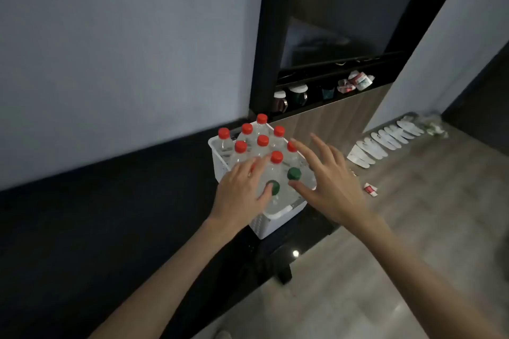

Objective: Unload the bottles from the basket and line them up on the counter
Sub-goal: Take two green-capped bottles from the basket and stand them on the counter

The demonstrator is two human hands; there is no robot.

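A white plastic basket [278,221] stands at the right end of the dark counter [110,228]. It is packed with several clear bottles, most with red caps [262,140] and two with green caps [294,173]. My left hand [242,192] reaches over the near left of the basket, its thumb touching one green-capped bottle [273,188] and its fingers spread over a bottle's shoulder. Spread wide above the basket's right side is my right hand [327,181], its thumb near the other green cap; it holds nothing.
A grey wall runs behind the counter. To the right is a dark cabinet with a shelf of mugs [297,95] and small packets [356,81]. On the wooden floor lie a row of white slippers [385,140] and a small red-and-white packet [370,189].
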